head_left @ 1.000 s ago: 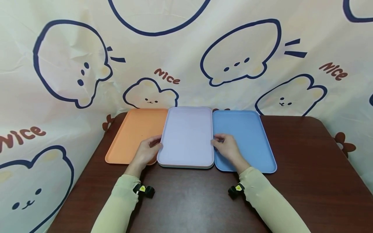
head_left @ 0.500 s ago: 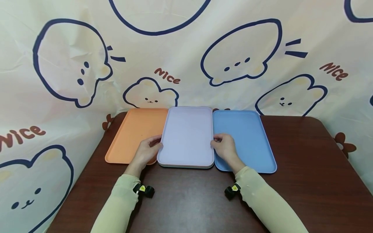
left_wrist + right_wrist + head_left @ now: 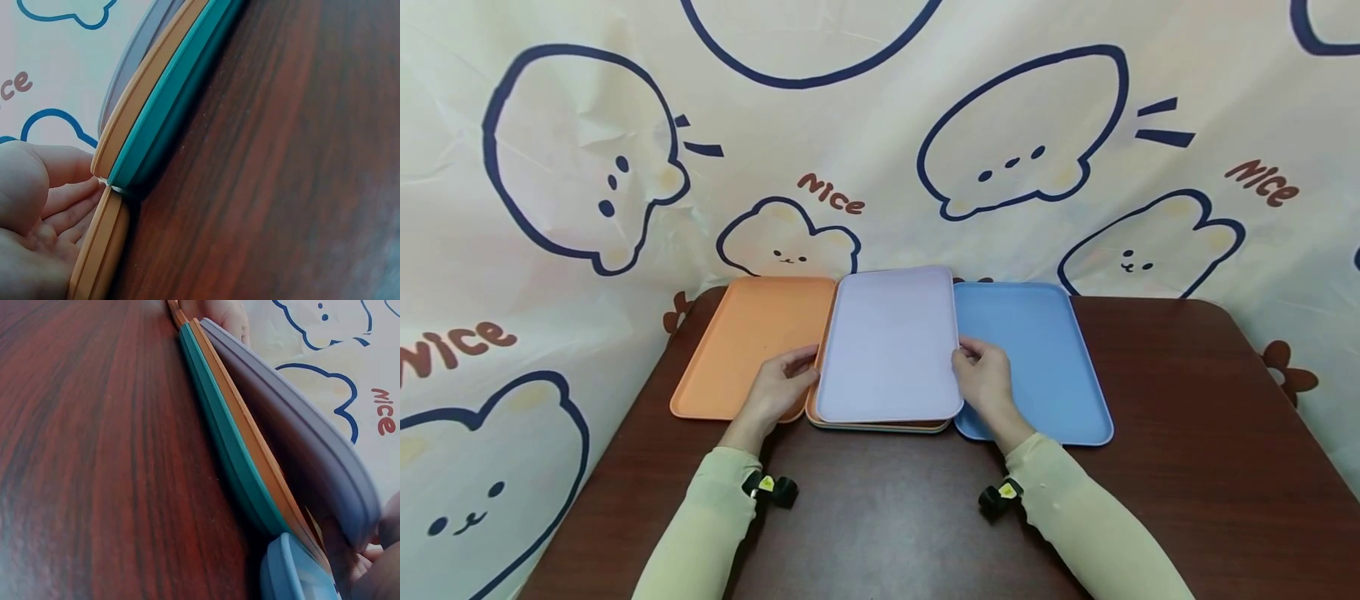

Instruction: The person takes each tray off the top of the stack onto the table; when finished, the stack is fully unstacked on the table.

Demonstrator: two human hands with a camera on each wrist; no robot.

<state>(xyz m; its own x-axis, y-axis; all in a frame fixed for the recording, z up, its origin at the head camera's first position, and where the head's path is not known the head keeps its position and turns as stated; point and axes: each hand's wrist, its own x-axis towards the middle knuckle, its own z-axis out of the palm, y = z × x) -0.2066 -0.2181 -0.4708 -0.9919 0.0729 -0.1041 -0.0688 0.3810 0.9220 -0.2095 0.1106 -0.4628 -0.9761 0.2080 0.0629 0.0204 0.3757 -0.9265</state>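
At the near side, a dark brown table (image 3: 880, 517) is flanked by two pale green sleeves (image 3: 1090, 512). The lavender tray (image 3: 891, 350) is pinched at its right edge by the right hand (image 3: 987, 379) and held tilted, right side raised. The stack's left edge is touched by the left hand (image 3: 775, 386), its thumb and fingers apart. Below, a middle orange tray (image 3: 140, 87) is stacked on a teal tray (image 3: 169, 103). The stack is bordered by an outer orange tray (image 3: 752, 350) on the left and a blue tray (image 3: 1041, 358) on the right. Behind, a cream curtain (image 3: 880, 125) is printed with animal outlines; "Nice" can be read three times in brown.
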